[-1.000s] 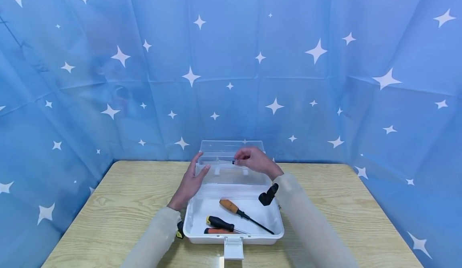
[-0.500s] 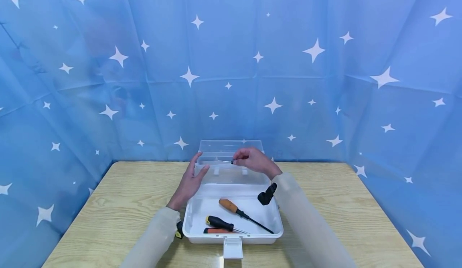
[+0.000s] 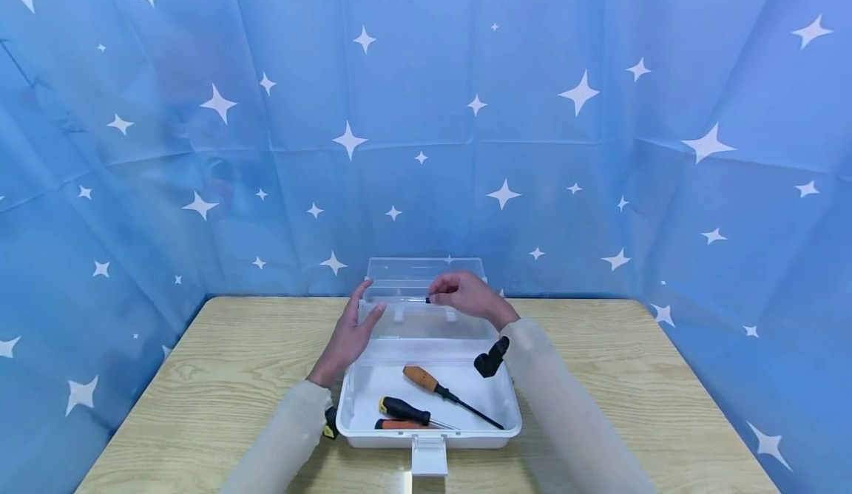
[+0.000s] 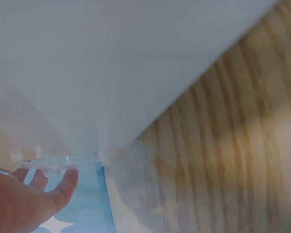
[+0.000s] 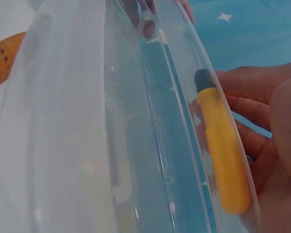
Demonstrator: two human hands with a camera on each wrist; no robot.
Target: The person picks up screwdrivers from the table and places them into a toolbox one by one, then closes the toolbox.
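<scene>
An open white toolbox [image 3: 342, 409] has its clear lid [image 3: 426, 324] raised at the back. My left hand [image 3: 347, 335] holds the lid's left edge, thumb on the near side and fingers at the edge. At the lid's upper right, my right hand [image 3: 469, 294] pinches a small screwdriver [image 5: 223, 150] with a yellow handle and dark collar. Its thin shaft points left and is faint against the lid; the handle is hidden in the head view. Inside the box lie an orange-handled screwdriver [image 3: 421, 378], a black-and-yellow screwdriver [image 3: 404, 411] and a red-orange handle [image 3: 399, 424], partly covered.
The box stands on a wood-grain table [image 3: 266, 353], its white latch [image 3: 429, 455] hanging at the front. A blue star-patterned curtain [image 3: 426, 109] stands behind and beside the table. A black-and-yellow object [image 3: 330, 424] shows by the left cuff.
Both hands and the toolbox stay almost where they were. The screwdriver in my right hand has turned slightly, and its shaft is harder to see.
</scene>
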